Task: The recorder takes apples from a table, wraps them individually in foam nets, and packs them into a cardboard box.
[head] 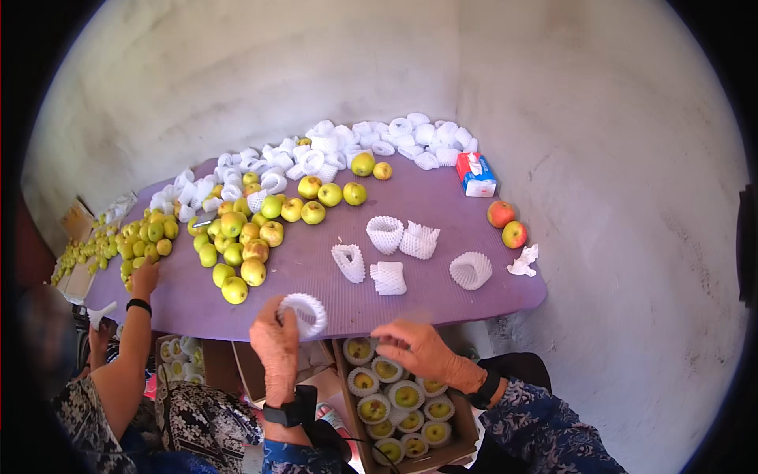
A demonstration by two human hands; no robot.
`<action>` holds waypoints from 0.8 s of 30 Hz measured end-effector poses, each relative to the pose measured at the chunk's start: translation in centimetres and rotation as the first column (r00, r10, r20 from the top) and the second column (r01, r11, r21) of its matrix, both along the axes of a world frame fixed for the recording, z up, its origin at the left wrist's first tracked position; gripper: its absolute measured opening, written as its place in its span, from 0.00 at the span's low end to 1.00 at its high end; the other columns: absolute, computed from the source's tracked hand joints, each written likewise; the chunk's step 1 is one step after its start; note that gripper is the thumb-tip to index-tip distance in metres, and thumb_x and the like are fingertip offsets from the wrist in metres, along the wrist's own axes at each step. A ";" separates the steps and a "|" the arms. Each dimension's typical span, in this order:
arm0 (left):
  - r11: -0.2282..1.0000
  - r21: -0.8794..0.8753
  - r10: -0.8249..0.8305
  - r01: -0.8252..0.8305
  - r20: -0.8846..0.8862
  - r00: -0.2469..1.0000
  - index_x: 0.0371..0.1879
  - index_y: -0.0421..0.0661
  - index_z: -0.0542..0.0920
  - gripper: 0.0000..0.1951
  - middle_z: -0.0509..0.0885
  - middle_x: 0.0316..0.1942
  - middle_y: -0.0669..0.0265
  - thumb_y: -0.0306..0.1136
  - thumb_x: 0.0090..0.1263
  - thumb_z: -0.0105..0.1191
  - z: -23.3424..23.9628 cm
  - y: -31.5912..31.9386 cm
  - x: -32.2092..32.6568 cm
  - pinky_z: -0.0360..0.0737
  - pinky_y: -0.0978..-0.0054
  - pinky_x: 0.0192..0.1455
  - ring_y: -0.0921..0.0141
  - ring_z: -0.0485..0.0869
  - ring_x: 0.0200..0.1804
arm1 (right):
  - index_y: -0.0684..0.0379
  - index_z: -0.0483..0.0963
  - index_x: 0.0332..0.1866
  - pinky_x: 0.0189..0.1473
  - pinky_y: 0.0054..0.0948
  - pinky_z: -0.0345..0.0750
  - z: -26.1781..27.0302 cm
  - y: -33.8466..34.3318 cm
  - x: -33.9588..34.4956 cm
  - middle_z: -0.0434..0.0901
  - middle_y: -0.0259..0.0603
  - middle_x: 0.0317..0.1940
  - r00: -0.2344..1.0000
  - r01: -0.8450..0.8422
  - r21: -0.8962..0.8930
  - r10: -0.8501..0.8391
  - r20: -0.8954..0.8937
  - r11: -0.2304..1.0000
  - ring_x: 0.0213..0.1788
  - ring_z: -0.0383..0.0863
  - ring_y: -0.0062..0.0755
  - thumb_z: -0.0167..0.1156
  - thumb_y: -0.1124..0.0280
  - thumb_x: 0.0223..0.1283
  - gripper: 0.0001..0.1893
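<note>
A white foam fruit net [305, 315] is pinched in my left hand [276, 338] at the table's near edge, its round opening facing up and showing no apple inside. My right hand [419, 349] hovers over a cardboard box [468, 435], fingers apart and holding nothing that I can see. Inside that box sit several green-yellow apples [407, 396], each sleeved in a foam net. On the purple ribbed mat [314, 255] before me lie several loose foam nets [385, 234]. A heap of bare apples [243, 237] spreads to the left of them.
Along the wall runs a long pile of foam nets [343, 142]. A tissue pack [476, 175], two reddish apples [501, 214] and a crumpled tissue [523, 261] line the right side. At left, a co-worker's hand [145, 277] reaches into another apple heap [142, 237]; another box [180, 358] holds sleeved apples.
</note>
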State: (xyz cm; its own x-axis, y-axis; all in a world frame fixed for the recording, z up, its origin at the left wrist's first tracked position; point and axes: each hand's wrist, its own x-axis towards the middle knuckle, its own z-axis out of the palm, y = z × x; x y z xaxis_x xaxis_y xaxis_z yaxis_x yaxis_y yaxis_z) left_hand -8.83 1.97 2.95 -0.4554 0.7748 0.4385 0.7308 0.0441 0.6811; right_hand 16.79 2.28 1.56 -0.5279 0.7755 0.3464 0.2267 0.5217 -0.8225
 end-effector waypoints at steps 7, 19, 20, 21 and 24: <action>0.992 0.064 0.109 -0.111 0.045 0.993 0.34 0.39 0.82 0.11 0.80 0.23 0.56 0.35 0.60 0.61 -0.6 1.4 -0.3 0.76 0.65 0.32 0.61 0.79 0.25 | 0.60 0.77 0.43 0.40 0.33 0.78 -0.5 0.2 -1.4 0.79 0.42 0.35 0.985 -0.145 0.052 0.139 0.105 0.988 0.37 0.81 0.42 0.63 0.71 0.58 0.09; 0.987 0.084 0.133 -0.140 0.081 0.988 0.36 0.44 0.81 0.08 0.83 0.26 0.53 0.32 0.59 0.59 -1.0 3.1 -1.1 0.79 0.61 0.35 0.54 0.84 0.31 | 0.58 0.76 0.44 0.39 0.36 0.78 5.4 1.8 -1.5 0.79 0.42 0.36 0.904 -0.316 0.140 0.253 0.343 0.938 0.38 0.81 0.45 0.61 0.69 0.59 0.09; 0.986 0.088 0.137 -0.144 0.087 0.987 0.36 0.44 0.81 0.08 0.83 0.26 0.53 0.32 0.59 0.59 -1.0 3.2 -1.2 0.79 0.61 0.35 0.54 0.84 0.31 | 0.58 0.76 0.44 0.39 0.36 0.78 5.9 2.2 -1.5 0.79 0.42 0.36 0.902 -0.321 0.144 0.255 0.349 0.936 0.38 0.81 0.45 0.61 0.69 0.59 0.09; 0.992 0.036 0.118 -0.122 0.090 0.989 0.36 0.44 0.81 0.08 0.84 0.27 0.52 0.32 0.59 0.59 -0.8 3.3 -1.1 0.79 0.60 0.36 0.53 0.84 0.32 | 0.58 0.76 0.44 0.40 0.37 0.78 6.2 2.5 -1.5 0.79 0.42 0.37 0.901 -0.313 0.140 0.247 0.357 0.939 0.38 0.81 0.45 0.61 0.68 0.59 0.10; 0.994 -0.017 0.110 -0.109 0.081 0.991 0.35 0.45 0.81 0.09 0.84 0.28 0.52 0.34 0.58 0.59 -0.8 3.6 -1.0 0.79 0.59 0.37 0.51 0.84 0.33 | 0.57 0.77 0.44 0.40 0.37 0.78 7.6 4.7 -1.6 0.80 0.42 0.36 0.885 -0.280 0.190 0.176 0.431 0.941 0.38 0.81 0.45 0.61 0.65 0.59 0.11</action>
State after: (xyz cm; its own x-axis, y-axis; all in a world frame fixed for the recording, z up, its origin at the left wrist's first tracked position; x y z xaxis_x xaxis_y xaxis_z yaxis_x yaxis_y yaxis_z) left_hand -9.85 5.57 2.11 -0.5719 0.7233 0.3871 0.6633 0.1300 0.7370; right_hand 15.16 6.99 9.18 -0.8132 0.5365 0.2257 0.3603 0.7686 -0.5287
